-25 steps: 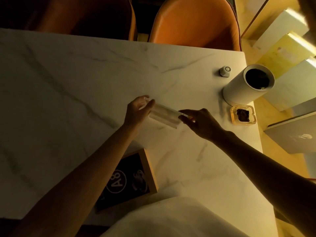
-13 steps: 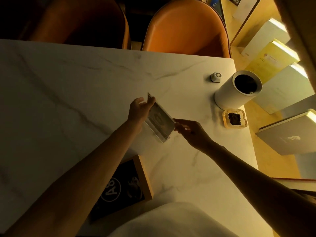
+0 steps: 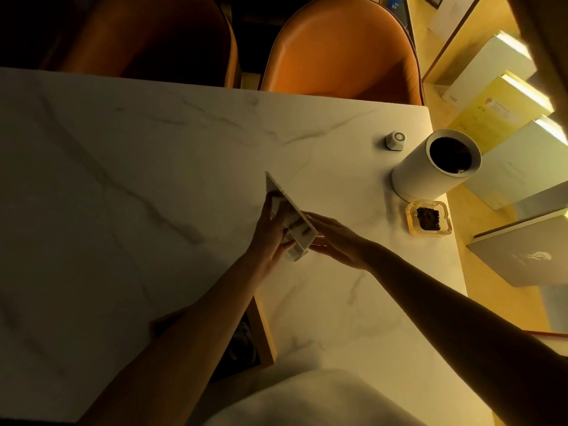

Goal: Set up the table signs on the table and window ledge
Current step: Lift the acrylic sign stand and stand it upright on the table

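A clear acrylic table sign stands nearly on edge above the middle of the white marble table. My left hand grips its left face, fingers showing through the plastic. My right hand lies flat against its right face with the fingers stretched out. A second sign, a wooden-framed black board, lies flat near the table's front edge, mostly hidden under my left forearm.
At the table's right end stand a white cylinder, a small white puck and an amber glass ashtray. Two orange chairs sit behind the table. The ledge on the right holds several leaning books.
The acrylic sign has turned from lying across between my hands to standing nearly on edge. My right hand has opened flat against it. The view has shifted, so the framed board is more covered.
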